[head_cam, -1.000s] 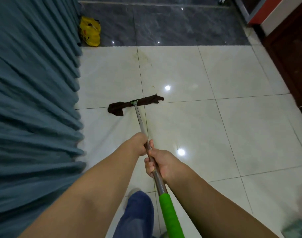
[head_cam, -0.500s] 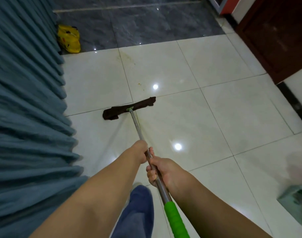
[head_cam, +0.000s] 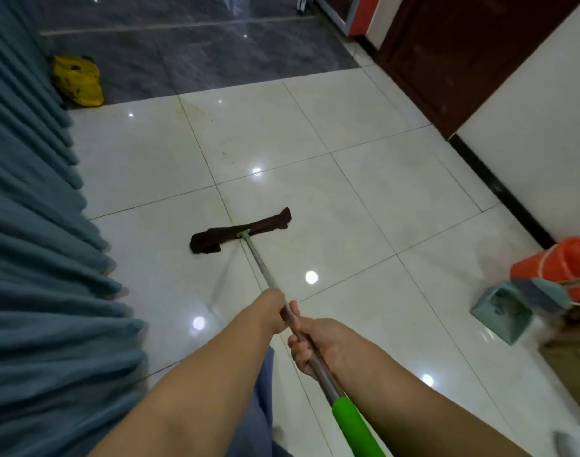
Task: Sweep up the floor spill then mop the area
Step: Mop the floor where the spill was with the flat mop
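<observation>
Mop cloth [head_cam: 239, 234] on tiles, well ahead of both hands [head_cam: 318, 346] on its pole [head_cam: 262, 268]

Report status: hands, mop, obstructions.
Left hand, right hand grip steel mop pole. Dark brown cloth mop head flat on white tiles. Teal plastic dustpan apart, rightward.

Item: you are wearing blue-grey trousers [head_cam: 259, 417], one leg showing between your arms. Forearms [head_cam: 196, 390], left hand [head_cam: 271, 310], right hand [head_cam: 321, 346]: you are showing all bare.
</observation>
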Demonstrator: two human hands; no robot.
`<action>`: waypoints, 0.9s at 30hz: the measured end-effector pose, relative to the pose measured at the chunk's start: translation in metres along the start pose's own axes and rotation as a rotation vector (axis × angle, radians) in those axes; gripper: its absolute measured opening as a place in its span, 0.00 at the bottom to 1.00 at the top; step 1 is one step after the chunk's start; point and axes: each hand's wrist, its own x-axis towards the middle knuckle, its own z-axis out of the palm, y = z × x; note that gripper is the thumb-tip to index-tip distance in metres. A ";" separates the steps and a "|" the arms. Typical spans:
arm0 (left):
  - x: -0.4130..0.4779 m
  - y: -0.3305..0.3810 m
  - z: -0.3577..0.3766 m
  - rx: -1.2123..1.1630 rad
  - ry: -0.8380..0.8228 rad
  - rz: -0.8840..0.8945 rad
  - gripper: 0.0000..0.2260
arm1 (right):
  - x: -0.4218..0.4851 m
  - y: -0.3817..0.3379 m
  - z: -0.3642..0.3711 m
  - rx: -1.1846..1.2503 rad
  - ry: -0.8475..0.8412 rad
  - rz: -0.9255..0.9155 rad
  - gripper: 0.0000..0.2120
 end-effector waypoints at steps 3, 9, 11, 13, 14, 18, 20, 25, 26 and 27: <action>-0.013 -0.041 -0.004 0.016 -0.044 -0.014 0.10 | -0.019 0.031 -0.023 -0.006 0.008 0.021 0.11; -0.048 -0.090 -0.014 -0.005 -0.100 -0.026 0.08 | -0.048 0.071 -0.046 -0.019 0.016 0.032 0.14; -0.058 -0.097 -0.021 0.011 -0.115 -0.018 0.07 | -0.052 0.080 -0.045 -0.015 0.015 0.029 0.14; -0.063 -0.097 -0.029 0.002 -0.124 -0.010 0.07 | -0.050 0.087 -0.039 -0.020 0.010 0.015 0.13; -0.065 -0.096 -0.034 0.000 -0.118 -0.005 0.08 | -0.048 0.089 -0.035 -0.028 0.011 0.006 0.13; -0.063 -0.082 -0.050 -0.009 -0.112 -0.004 0.09 | -0.040 0.086 -0.015 -0.060 -0.005 -0.001 0.13; -0.058 -0.068 -0.050 -0.042 -0.118 0.002 0.09 | -0.037 0.074 -0.008 -0.068 0.002 -0.002 0.14; -0.042 -0.018 -0.040 -0.080 -0.126 -0.003 0.10 | -0.024 0.028 0.011 -0.173 0.032 0.027 0.14; -0.037 -0.006 -0.039 -0.073 -0.128 -0.005 0.10 | -0.020 0.017 0.018 -0.185 0.030 0.039 0.14; -0.034 0.008 -0.039 -0.066 -0.131 -0.004 0.10 | -0.016 0.007 0.025 -0.192 0.030 0.048 0.14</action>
